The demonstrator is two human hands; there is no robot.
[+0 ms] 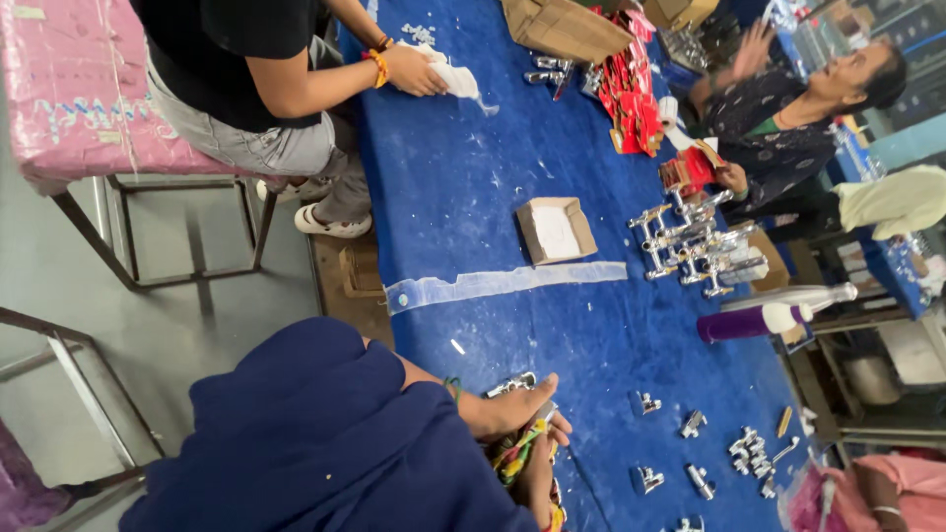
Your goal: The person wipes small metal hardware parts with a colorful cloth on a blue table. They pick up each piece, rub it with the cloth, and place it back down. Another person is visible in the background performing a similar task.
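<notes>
Both hands work beside the table (473, 177) edge: my left hand (512, 409) grips a chrome valve fitting (510, 384); whether my right hand (537, 478) is closed is unclear. Rigid, probably heavy and slick; grasp its body.

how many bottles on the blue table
2: a purple bottle with a white cap at the table right edge, and a clear bottle beside it. More may be hidden.

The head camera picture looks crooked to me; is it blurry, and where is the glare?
Head view: tilted, the blue table running slantwise; daylight glints off the chrome tap fittings; a waving hand at the top is motion-blurred; the rest is fairly sharp, shadows soft.
</notes>
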